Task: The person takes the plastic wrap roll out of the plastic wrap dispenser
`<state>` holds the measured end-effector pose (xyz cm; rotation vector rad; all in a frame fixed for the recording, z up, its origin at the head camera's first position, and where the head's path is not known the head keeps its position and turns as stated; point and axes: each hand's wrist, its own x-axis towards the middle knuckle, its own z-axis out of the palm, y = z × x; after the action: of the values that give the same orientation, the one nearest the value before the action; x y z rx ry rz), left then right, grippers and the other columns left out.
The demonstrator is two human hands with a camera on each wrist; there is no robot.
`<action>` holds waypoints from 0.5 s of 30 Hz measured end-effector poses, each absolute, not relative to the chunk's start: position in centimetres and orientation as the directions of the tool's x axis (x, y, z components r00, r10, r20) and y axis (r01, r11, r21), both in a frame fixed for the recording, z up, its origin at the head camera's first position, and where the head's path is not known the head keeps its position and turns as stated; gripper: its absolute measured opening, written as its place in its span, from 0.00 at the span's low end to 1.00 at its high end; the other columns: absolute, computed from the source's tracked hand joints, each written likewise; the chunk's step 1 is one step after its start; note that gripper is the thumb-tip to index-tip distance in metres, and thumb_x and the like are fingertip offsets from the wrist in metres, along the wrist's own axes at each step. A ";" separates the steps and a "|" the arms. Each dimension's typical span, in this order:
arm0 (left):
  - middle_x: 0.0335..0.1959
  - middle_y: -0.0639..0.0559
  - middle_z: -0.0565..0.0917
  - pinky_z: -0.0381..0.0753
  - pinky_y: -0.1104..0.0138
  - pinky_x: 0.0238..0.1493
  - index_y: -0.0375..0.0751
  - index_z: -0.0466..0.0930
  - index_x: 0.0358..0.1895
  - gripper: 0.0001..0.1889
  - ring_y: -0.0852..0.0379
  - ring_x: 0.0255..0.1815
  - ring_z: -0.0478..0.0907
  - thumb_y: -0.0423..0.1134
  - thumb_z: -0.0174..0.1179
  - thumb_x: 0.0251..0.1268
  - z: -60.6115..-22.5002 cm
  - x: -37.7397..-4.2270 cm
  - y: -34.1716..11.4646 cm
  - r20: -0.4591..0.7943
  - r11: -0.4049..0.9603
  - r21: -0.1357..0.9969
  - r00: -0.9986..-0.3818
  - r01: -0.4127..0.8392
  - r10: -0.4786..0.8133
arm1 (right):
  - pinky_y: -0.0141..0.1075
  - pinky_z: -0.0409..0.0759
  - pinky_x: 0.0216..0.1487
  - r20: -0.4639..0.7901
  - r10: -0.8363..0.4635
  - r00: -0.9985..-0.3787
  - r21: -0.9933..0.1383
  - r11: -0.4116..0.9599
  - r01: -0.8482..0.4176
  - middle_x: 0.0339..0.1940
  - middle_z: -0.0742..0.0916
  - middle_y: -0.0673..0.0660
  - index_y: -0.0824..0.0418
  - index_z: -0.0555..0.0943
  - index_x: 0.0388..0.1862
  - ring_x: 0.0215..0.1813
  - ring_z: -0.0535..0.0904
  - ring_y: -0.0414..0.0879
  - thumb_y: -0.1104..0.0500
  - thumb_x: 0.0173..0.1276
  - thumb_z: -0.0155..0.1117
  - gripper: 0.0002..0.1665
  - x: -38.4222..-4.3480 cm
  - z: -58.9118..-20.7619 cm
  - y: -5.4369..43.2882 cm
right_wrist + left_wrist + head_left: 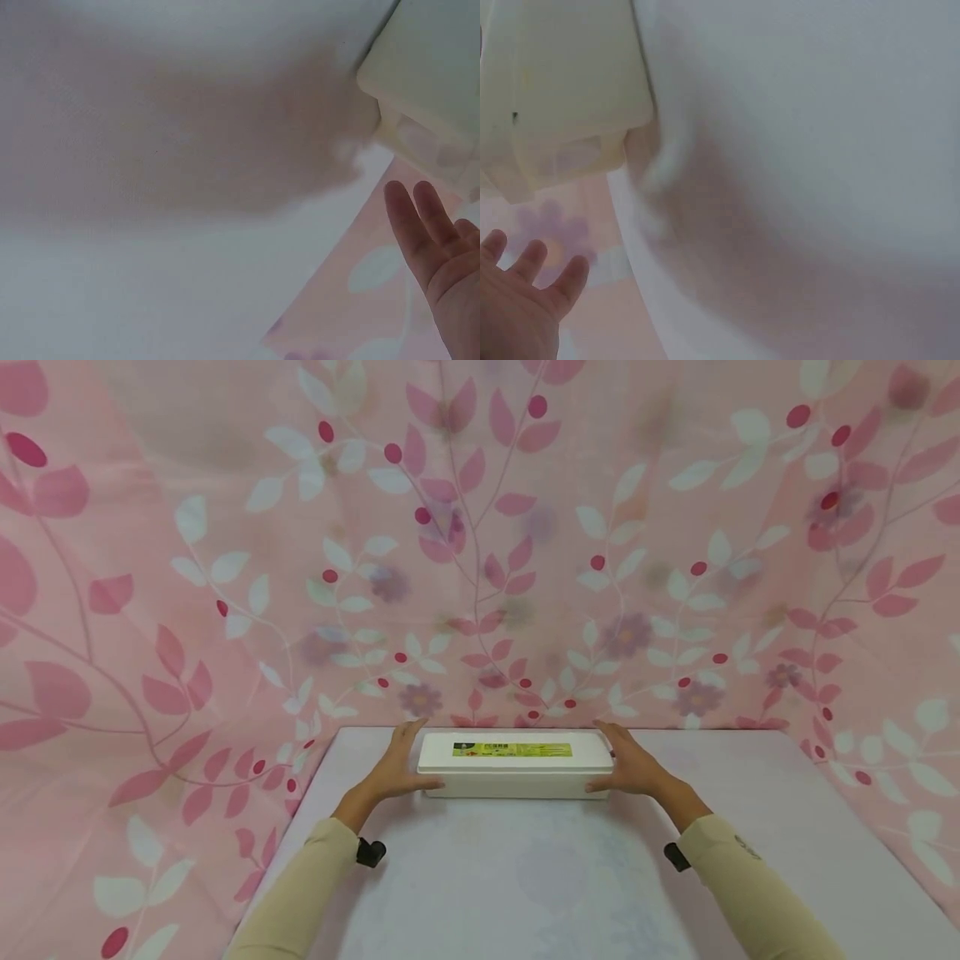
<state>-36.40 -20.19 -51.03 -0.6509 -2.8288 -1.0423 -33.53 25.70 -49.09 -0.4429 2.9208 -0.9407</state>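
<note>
A long white lidded box [516,785] with a yellow-green label [513,749] on top lies crosswise at the far side of the table. At its left end is my left hand [395,770], thumb along the front corner and fingers stretched toward the back. My right hand [634,765] mirrors it at the right end. In the left wrist view, spread fingers [571,285] show beside the end of the box [570,82]. The right wrist view has straight fingers [409,221] close to the other end of the box [431,67]. Both thumbs are outside the wrist views.
A pale cloth covers the table [517,877]. Pink flowered fabric [487,568] hangs right behind the table's back edge and along both sides. Black wrist cameras [371,852] sit under both sleeves.
</note>
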 end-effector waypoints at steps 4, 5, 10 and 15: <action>0.78 0.42 0.52 0.59 0.36 0.71 0.56 0.42 0.80 0.62 0.40 0.77 0.54 0.64 0.74 0.45 -51.5 -36.4 -19.8 0.108 0.692 0.621 -0.915 0.368 0.389 | 0.69 0.61 0.68 0.024 -0.276 -0.961 -0.574 0.783 -0.239 0.77 0.62 0.64 0.53 0.51 0.80 0.70 0.64 0.64 0.39 0.41 0.84 0.74 -33.4 -49.0 25.6; 0.78 0.41 0.52 0.57 0.36 0.71 0.53 0.41 0.80 0.61 0.39 0.77 0.54 0.63 0.73 0.47 -51.4 -36.3 -19.8 0.093 0.690 0.626 -0.914 0.362 0.395 | 0.69 0.61 0.68 0.014 -0.276 -0.961 -0.572 0.786 -0.235 0.77 0.62 0.64 0.54 0.51 0.80 0.70 0.64 0.64 0.40 0.41 0.84 0.73 -33.4 -49.0 25.5; 0.79 0.40 0.52 0.55 0.37 0.73 0.48 0.41 0.80 0.63 0.39 0.78 0.53 0.59 0.75 0.47 -50.9 -36.1 -19.4 0.058 0.665 0.666 -0.912 0.339 0.406 | 0.67 0.65 0.66 -0.009 -0.288 -0.957 -0.551 0.801 -0.236 0.75 0.63 0.65 0.54 0.49 0.80 0.65 0.66 0.62 0.43 0.44 0.84 0.72 -33.4 -49.2 25.3; 0.78 0.43 0.54 0.56 0.38 0.73 0.49 0.39 0.80 0.66 0.43 0.75 0.57 0.60 0.77 0.42 -51.1 -36.7 -19.4 0.040 0.649 0.685 -0.906 0.332 0.421 | 0.63 0.69 0.65 -0.022 -0.290 -0.957 -0.533 0.813 -0.234 0.73 0.64 0.64 0.55 0.47 0.80 0.63 0.68 0.60 0.42 0.44 0.83 0.73 -33.9 -49.5 24.8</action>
<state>-36.67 -19.39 -51.10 -0.6790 -2.9626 -1.1900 -33.90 24.82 -49.47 -0.4200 2.8927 -0.8304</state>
